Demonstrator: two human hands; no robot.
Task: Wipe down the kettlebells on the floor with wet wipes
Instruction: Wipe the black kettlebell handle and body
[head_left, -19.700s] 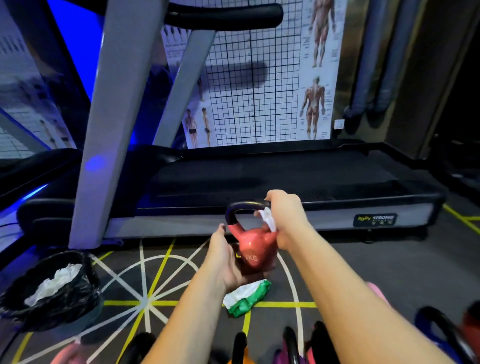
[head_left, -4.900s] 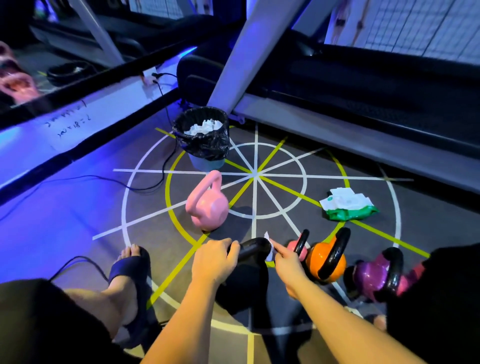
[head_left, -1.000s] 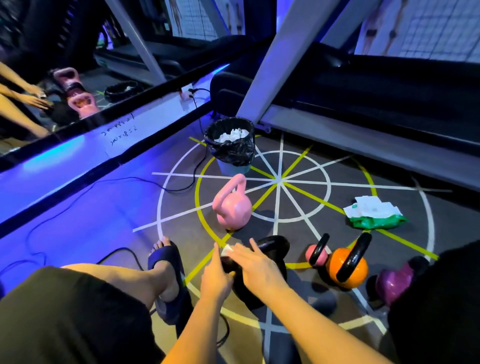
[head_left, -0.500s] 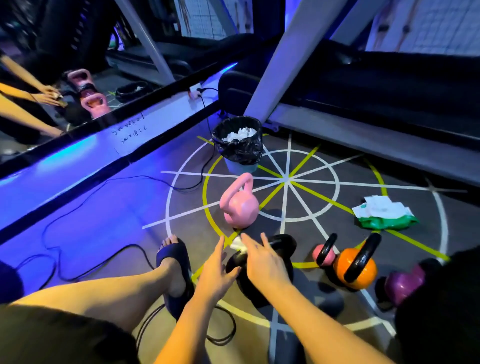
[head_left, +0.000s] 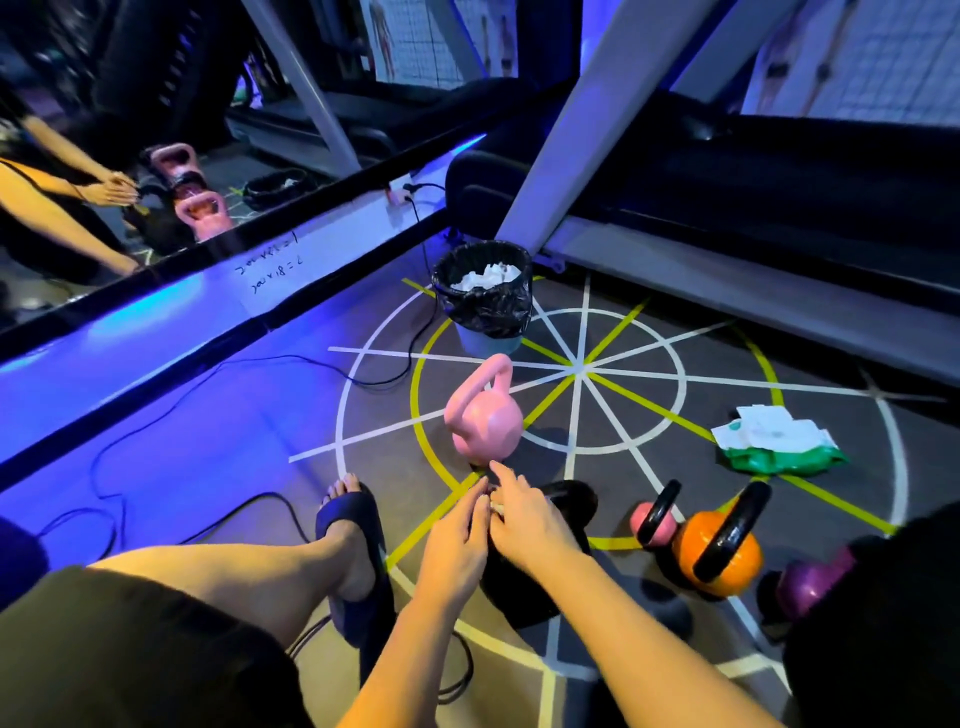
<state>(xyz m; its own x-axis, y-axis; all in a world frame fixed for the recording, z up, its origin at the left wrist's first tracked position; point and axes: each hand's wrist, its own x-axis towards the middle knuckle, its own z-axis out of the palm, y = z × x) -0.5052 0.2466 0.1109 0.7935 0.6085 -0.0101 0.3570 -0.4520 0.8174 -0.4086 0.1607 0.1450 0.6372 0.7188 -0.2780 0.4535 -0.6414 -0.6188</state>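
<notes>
Five kettlebells on the floor. Black kettlebell (head_left: 517, 595) mostly hidden under both hands; purple kettlebell (head_left: 810, 587) partly cut off by a dark knee. Right hand (head_left: 524, 519) with fingers fairly straight, pressing a white wet wipe (head_left: 496, 506) onto the black handle, only a scrap of it showing. Left hand (head_left: 457, 535) just beside, fingers extended, tips touching the same handle. Bin (head_left: 488, 317) lined in black, crumpled used wipes (head_left: 483, 275) inside. Green pack (head_left: 779, 457) lying open, white sheets on top.

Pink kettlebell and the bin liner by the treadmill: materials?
Pink kettlebell: likely smooth vinyl or rubber coating, one even colour with soft sheen; core unseen. Bin liner: thin glossy black plastic film, crinkled and folded over the rim.
</notes>
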